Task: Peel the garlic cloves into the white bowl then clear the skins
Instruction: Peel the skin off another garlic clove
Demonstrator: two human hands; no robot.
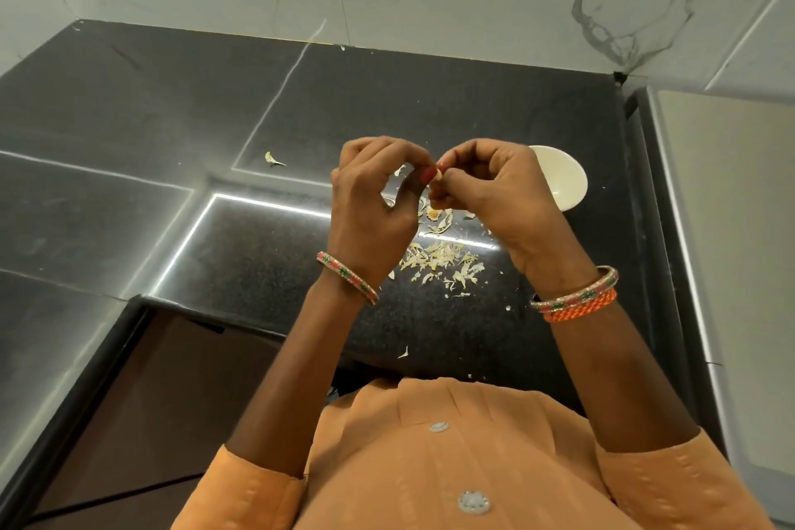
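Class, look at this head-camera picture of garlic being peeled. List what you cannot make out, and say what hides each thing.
1. Bowl, head view: the right hand covers its left part, so peeled cloves inside cannot be counted.
2. Clove: too small and mostly wrapped by both hands' fingers; the left hand pinches it too.
3. Skins: partly under the hands.

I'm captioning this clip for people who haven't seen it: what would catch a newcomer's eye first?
First, the left hand and right hand raised together mid-frame, pinching a small pale garlic clove between their fingertips. Beneath them, a scatter of papery garlic skins litters the black speckled stone counter. A round white bowl sits just behind the right hand.
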